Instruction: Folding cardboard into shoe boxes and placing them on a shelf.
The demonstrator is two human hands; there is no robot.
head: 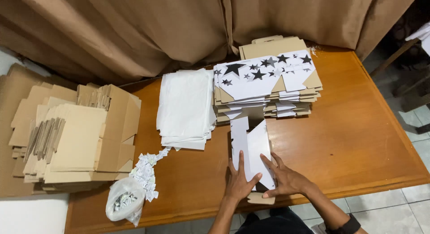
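Head view: left hand (238, 182) and right hand (285, 179), both flat (gripping nothing) on one white box blank (251, 149), three stacks beyond.

Both hands rest flat on a folded white card blank (251, 151) at 6 o'clock on the wooden worktop (358, 140): left hand (238, 182) on its lower left, right hand (284, 179) on its lower right edge. Stack of star-printed blanks (266, 84) at 12 o'clock, touching the blank's far end. White paper sheets (186, 108) at 11 o'clock. Plain cardboard stack (76, 137) at 9 o'clock; plastic bag of scraps (125, 203) at 7 o'clock.
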